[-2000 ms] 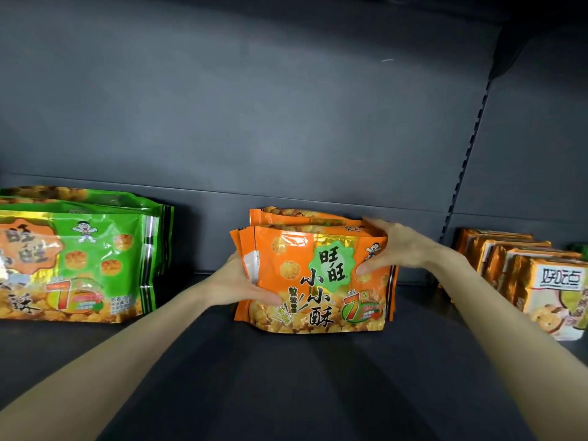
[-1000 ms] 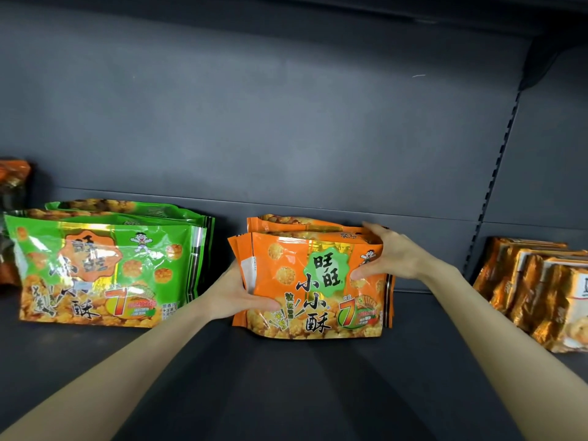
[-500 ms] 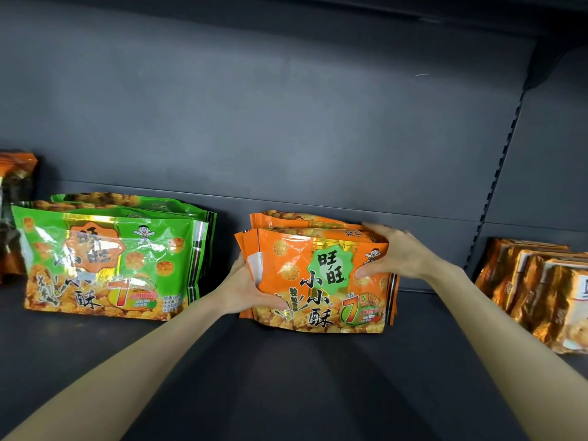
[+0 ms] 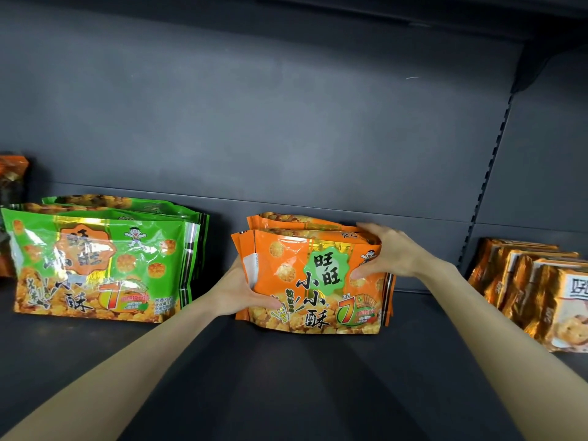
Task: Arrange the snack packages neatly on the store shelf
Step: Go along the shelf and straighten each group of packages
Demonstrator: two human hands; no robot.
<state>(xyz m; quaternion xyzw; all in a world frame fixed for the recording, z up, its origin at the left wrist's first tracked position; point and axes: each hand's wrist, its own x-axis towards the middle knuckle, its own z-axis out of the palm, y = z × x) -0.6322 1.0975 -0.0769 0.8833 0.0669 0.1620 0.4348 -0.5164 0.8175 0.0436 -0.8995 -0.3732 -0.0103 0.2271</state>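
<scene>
A stack of orange snack packages (image 4: 313, 281) stands upright in the middle of the dark shelf (image 4: 286, 377). My left hand (image 4: 241, 289) grips the stack's left edge, thumb on the front bag. My right hand (image 4: 386, 254) holds the upper right corner, fingers over the top and thumb on the front. A row of green snack packages (image 4: 98, 262) of the same brand stands to the left, apart from the orange stack.
Brown-gold biscuit packs (image 4: 537, 291) stand in a row at the far right past a slotted upright (image 4: 486, 176). A dark orange bag (image 4: 12, 214) shows at the left edge. The shelf's back wall is just behind the stacks.
The view has shifted left, bringing the green packages fully into sight. Both hands keep their hold on the orange stack, which stays on the shelf.
</scene>
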